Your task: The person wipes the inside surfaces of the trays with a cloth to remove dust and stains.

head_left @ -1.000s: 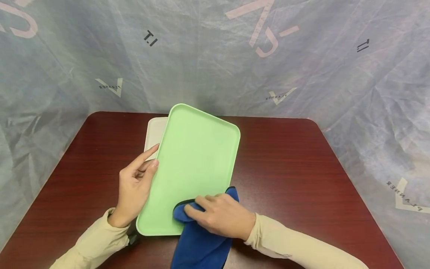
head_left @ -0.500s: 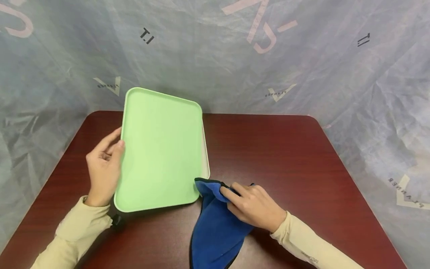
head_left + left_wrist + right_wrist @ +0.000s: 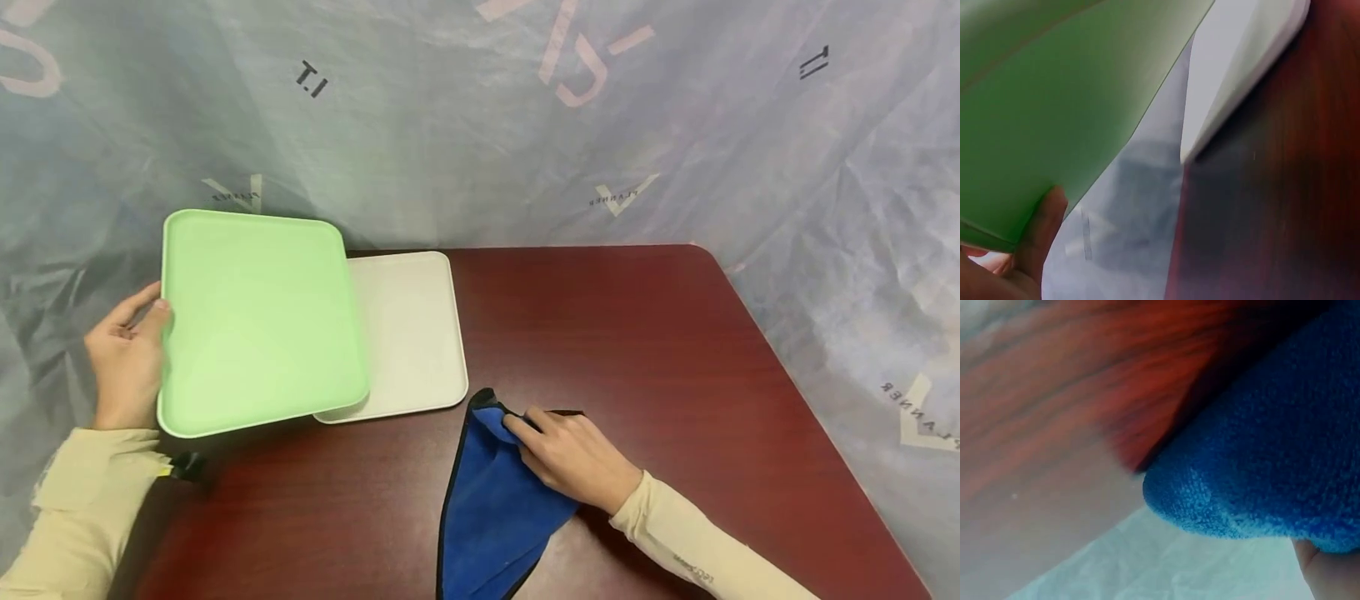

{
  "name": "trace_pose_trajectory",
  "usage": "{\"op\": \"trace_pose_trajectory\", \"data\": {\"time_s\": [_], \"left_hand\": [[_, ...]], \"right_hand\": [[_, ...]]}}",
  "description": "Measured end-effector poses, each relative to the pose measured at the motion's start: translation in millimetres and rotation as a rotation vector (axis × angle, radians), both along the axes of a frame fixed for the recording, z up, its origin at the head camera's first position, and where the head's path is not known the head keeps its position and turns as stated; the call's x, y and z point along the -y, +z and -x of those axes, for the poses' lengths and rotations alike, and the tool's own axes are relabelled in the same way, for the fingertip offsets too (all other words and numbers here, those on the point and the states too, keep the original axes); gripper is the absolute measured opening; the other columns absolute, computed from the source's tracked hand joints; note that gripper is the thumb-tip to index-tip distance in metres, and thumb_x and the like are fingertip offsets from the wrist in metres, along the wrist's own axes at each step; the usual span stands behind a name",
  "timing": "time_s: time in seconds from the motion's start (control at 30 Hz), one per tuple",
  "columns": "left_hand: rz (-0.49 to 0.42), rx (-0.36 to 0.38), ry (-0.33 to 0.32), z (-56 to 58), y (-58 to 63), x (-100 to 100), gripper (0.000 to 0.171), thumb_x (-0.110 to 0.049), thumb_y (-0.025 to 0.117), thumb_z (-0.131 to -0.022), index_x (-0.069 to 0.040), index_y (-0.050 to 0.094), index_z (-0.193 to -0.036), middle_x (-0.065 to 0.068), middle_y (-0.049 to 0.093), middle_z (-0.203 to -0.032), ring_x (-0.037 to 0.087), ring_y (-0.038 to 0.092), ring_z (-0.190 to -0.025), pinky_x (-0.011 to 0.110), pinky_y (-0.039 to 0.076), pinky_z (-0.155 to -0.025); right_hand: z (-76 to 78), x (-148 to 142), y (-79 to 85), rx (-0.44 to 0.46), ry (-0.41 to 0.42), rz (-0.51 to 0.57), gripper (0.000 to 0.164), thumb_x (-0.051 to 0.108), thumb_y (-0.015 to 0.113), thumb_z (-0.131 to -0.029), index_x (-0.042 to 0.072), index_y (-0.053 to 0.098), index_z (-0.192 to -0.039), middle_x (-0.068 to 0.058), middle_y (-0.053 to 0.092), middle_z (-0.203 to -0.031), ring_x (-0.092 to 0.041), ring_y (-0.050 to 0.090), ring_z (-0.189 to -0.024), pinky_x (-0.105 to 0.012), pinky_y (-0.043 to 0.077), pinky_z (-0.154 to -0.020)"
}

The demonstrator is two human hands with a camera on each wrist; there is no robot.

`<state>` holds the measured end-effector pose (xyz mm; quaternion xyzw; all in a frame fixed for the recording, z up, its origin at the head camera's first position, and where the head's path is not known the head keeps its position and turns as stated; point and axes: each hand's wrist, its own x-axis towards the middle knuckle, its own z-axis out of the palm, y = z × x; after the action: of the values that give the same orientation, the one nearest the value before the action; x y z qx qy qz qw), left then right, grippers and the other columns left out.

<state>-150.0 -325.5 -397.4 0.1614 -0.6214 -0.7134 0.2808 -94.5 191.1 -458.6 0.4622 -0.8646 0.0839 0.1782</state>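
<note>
A light green tray [image 3: 258, 325] is held up above the left part of the table, gripped at its left edge by my left hand [image 3: 129, 358]. In the left wrist view the thumb lies against the green tray [image 3: 1072, 119]. Below and to its right, a white tray [image 3: 411, 333] lies on the table, its left part hidden by the green one. My right hand [image 3: 577, 458] pinches a blue cloth [image 3: 498, 508] with black edging, which droops toward the table's front. The blue cloth [image 3: 1272, 444] fills much of the right wrist view.
The dark red wooden table [image 3: 637, 333] reaches back to a grey plastic sheet [image 3: 450, 125] with printed lettering, which also hangs on both sides.
My left hand has carried the green tray leftward off the cloth, uncovering much of the white tray. My right hand moved right with the cloth, then stayed nearly still.
</note>
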Motion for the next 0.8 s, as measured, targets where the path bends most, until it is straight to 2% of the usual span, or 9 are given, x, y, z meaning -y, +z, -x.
{"op": "trace_pose_trajectory", "data": {"time_s": [0.13,0.23,0.37,0.5,0.63,0.73,0.8], "left_hand": [[-0.033,0.083,-0.003,-0.6,-0.6,22.4,0.036,-0.016,0.073,-0.091,-0.009,0.07,-0.126,-0.004,0.075,-0.078,0.008,0.067,-0.063,0.015,0.05,-0.053],[0.021,0.155,0.023,-2.4,-2.5,36.3,0.038,-0.021,0.072,-0.093,-0.013,0.068,-0.13,-0.01,0.073,-0.078,0.004,0.066,-0.064,0.012,0.049,-0.054],[0.183,0.244,0.038,-3.3,-5.8,52.1,0.041,-0.028,0.067,-0.095,-0.018,0.064,-0.135,-0.019,0.07,-0.079,-0.003,0.063,-0.069,0.008,0.047,-0.057],[0.312,0.291,0.003,-3.6,-9.4,67.4,0.044,-0.03,0.064,-0.098,-0.019,0.06,-0.139,-0.026,0.067,-0.081,-0.007,0.061,-0.073,0.006,0.046,-0.06],[0.389,0.334,-0.019,-4.1,-13.6,82.8,0.046,-0.031,0.063,-0.098,-0.018,0.057,-0.142,-0.027,0.063,-0.069,-0.007,0.056,-0.064,0.005,0.042,-0.057],[0.46,0.368,-0.045,-2.4,-18.7,91.7,0.049,-0.036,0.062,-0.098,-0.02,0.054,-0.144,-0.03,0.06,-0.073,-0.008,0.053,-0.065,0.005,0.041,-0.057],[0.49,0.376,-0.083,0.4,-23.4,95.7,0.051,-0.038,0.06,-0.098,-0.022,0.052,-0.146,-0.031,0.058,-0.082,-0.009,0.052,-0.07,0.005,0.041,-0.059]], "right_hand": [[1.5,-0.5,-3.5,0.026,-0.025,-0.022,0.027,0.015,0.059,-0.093,0.01,0.059,-0.12,0.001,0.048,-0.08,-0.008,0.045,-0.054,-0.022,0.036,-0.043],[2.3,-0.2,-5.0,0.036,-0.032,-0.028,0.026,0.015,0.06,-0.094,0.01,0.059,-0.119,0.001,0.049,-0.081,-0.009,0.047,-0.055,-0.022,0.038,-0.043],[2.3,-0.1,-6.6,0.037,-0.036,-0.03,0.027,0.014,0.061,-0.093,0.009,0.059,-0.119,-0.001,0.052,-0.082,-0.01,0.05,-0.056,-0.024,0.041,-0.044],[1.3,1.0,-7.2,0.029,-0.03,-0.035,0.028,0.013,0.062,-0.092,0.008,0.059,-0.12,-0.002,0.055,-0.084,-0.01,0.052,-0.058,-0.024,0.041,-0.045],[0.0,3.9,-8.2,0.031,-0.024,-0.042,0.027,0.013,0.061,-0.093,0.009,0.059,-0.119,-0.001,0.055,-0.084,-0.01,0.051,-0.058,-0.022,0.039,-0.045],[-0.7,5.2,-8.0,0.033,-0.027,-0.045,0.026,0.013,0.06,-0.094,0.009,0.06,-0.12,-0.001,0.055,-0.084,-0.009,0.051,-0.057,-0.022,0.039,-0.045],[-1.3,5.5,-8.6,0.036,-0.029,-0.048,0.027,0.013,0.06,-0.093,0.009,0.06,-0.121,-0.002,0.056,-0.085,-0.01,0.051,-0.057,-0.022,0.039,-0.045]]}}
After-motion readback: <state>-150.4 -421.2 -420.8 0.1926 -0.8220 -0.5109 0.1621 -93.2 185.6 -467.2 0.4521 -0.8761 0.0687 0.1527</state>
